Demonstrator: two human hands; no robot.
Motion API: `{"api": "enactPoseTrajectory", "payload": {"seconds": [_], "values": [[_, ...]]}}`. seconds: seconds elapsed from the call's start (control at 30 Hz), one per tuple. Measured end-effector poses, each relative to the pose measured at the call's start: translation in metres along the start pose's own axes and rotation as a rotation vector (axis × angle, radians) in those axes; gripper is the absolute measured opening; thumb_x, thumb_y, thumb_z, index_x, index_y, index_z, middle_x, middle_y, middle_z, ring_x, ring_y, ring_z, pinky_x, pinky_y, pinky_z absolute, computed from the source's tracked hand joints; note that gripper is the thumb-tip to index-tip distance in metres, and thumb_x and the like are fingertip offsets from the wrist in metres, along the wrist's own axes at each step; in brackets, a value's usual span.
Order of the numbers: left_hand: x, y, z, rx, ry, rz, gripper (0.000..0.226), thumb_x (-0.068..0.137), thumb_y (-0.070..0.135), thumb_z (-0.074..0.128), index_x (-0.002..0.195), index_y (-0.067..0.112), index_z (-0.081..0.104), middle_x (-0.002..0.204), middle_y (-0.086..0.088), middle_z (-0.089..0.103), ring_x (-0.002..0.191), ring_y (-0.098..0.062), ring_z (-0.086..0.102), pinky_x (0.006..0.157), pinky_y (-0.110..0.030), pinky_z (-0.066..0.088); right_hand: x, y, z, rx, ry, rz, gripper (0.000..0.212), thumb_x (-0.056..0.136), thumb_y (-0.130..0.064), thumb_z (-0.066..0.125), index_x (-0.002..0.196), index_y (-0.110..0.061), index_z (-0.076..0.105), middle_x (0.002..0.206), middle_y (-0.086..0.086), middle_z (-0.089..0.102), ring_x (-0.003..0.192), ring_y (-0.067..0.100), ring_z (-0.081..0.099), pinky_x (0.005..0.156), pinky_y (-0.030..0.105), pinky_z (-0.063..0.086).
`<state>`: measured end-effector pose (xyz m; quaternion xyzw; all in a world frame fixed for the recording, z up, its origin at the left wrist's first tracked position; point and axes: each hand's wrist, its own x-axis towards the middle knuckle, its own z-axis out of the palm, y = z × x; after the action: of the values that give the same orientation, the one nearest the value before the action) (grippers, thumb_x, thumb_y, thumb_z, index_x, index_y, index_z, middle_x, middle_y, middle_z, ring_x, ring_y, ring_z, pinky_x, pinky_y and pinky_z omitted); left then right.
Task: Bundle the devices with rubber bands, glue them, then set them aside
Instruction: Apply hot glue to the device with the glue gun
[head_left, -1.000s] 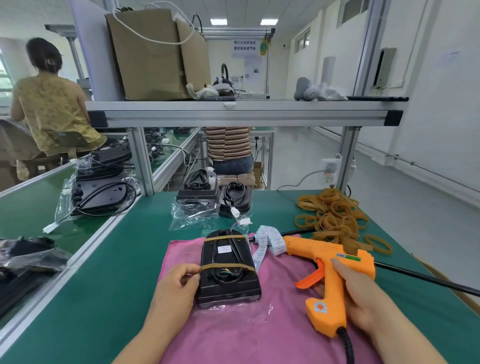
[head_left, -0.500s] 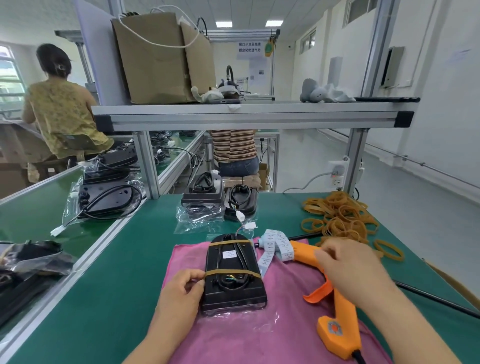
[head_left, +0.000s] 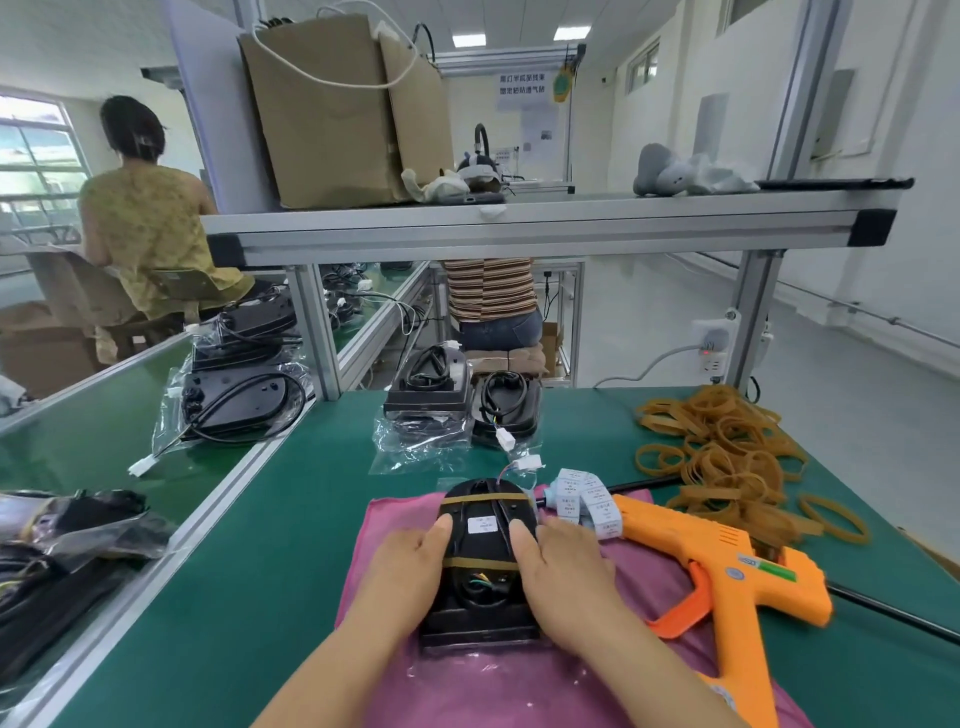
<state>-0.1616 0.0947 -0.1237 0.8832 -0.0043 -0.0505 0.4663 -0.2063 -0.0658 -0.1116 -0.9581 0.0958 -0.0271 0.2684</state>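
Note:
A black device (head_left: 483, 566) with two tan rubber bands around it lies on a pink cloth (head_left: 467, 686) near the table's front edge. My left hand (head_left: 405, 577) grips its left side, thumb on top. My right hand (head_left: 561, 577) grips its right side the same way. The orange glue gun (head_left: 727, 587) lies on the cloth and the green mat to the right, with no hand on it. A pile of loose rubber bands (head_left: 722, 452) sits at the back right.
Two more black devices (head_left: 462, 405) on plastic bags stand behind the cloth. A strip of white labels (head_left: 587, 499) lies by the glue gun's nozzle. Bagged devices (head_left: 234, 400) fill the left bench. A metal shelf (head_left: 519, 228) spans overhead. People sit beyond.
My right hand let go of the glue gun, which now lies on the table, and moved left onto the device. My left hand slid further up the device's left side.

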Motion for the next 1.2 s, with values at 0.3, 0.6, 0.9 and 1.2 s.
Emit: {"api": "enactPoseTrajectory", "payload": {"seconds": [0.3, 0.6, 0.9, 1.2], "values": [[-0.015, 0.011, -0.012, -0.794, 0.171, -0.122, 0.010, 0.095, 0.029, 0.064, 0.102, 0.024, 0.069, 0.097, -0.004, 0.074, 0.081, -0.023, 0.071, 0.073, -0.047, 0.061, -0.015, -0.014, -0.033, 1.159, -0.042, 0.005, 0.046, 0.107, -0.035, 0.029, 0.109, -0.024, 0.073, 0.117, -0.018, 0.069, 0.109, -0.002, 0.062, 0.093, 0.025, 0.051], [-0.003, 0.036, -0.048, -1.207, -0.126, -0.142, 0.066, 0.082, 0.040, 0.062, 0.132, -0.004, 0.055, 0.120, -0.031, 0.064, 0.093, -0.039, 0.070, 0.073, -0.049, 0.060, 0.002, -0.048, -0.058, 1.529, -0.113, -0.102, 0.035, 0.105, -0.017, 0.036, 0.108, -0.007, 0.069, 0.108, 0.004, 0.075, 0.103, 0.011, 0.070, 0.081, 0.036, 0.060], [0.003, 0.033, -0.068, -1.295, -0.130, -0.098, 0.071, 0.076, 0.039, 0.066, 0.132, -0.004, 0.055, 0.109, -0.026, 0.069, 0.082, -0.034, 0.073, 0.065, -0.045, 0.060, 0.013, -0.072, -0.058, 1.348, -0.141, -0.249, 0.043, 0.104, -0.011, 0.040, 0.091, -0.024, 0.078, 0.100, -0.004, 0.076, 0.094, 0.007, 0.071, 0.071, 0.025, 0.057], [-0.007, 0.015, -0.116, -1.236, 0.037, -0.025, 0.055, 0.089, 0.032, 0.057, 0.132, -0.002, 0.057, 0.128, -0.030, 0.061, 0.117, -0.044, 0.060, 0.097, -0.057, 0.051, 0.011, -0.115, -0.041, 1.195, -0.258, -0.344, 0.017, 0.096, -0.019, 0.061, 0.106, -0.027, 0.072, 0.104, -0.010, 0.075, 0.097, 0.007, 0.071, 0.088, 0.031, 0.056]]}}
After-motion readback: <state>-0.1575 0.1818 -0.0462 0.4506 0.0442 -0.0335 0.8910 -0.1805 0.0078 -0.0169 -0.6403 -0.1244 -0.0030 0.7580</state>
